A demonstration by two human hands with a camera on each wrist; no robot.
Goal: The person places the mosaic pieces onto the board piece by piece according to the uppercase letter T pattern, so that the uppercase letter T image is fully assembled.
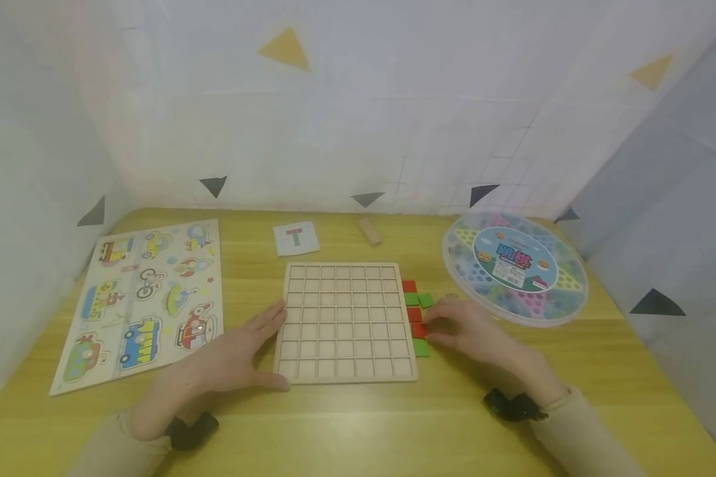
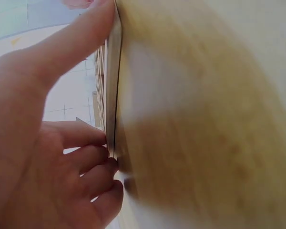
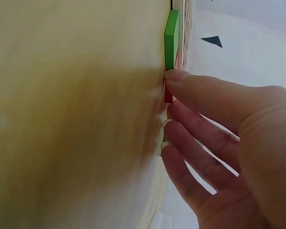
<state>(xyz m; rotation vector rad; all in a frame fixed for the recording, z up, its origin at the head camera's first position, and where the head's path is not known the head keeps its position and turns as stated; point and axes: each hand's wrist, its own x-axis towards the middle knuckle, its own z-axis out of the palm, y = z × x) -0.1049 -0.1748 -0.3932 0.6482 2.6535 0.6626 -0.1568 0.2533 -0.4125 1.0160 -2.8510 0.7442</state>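
A square wooden grid board (image 1: pixel 346 381) lies on the table with its cells bare. My left hand (image 1: pixel 238 354) rests against its left side, fingertips at the edge and thumb by the near left corner. In the left wrist view, the fingertips touch the board's side (image 2: pixel 113 81). Along the right edge runs a column of red and green square tiles. My right hand (image 1: pixel 474 331) pinches a red tile (image 1: pixel 418 330) there between thumb and index finger. Just nearer lies a green tile (image 1: pixel 421 348); another green tile (image 1: pixel 425 301) sits slightly apart, beyond the fingers.
Behind the board lie a paper card (image 1: pixel 283 245) with a red and green T and a small wooden block (image 1: pixel 370 231). A picture puzzle board (image 1: pixel 116 265) is at the left. A round, clear-lidded game box (image 1: pixel 516 262) stands at the right, beyond my right hand.
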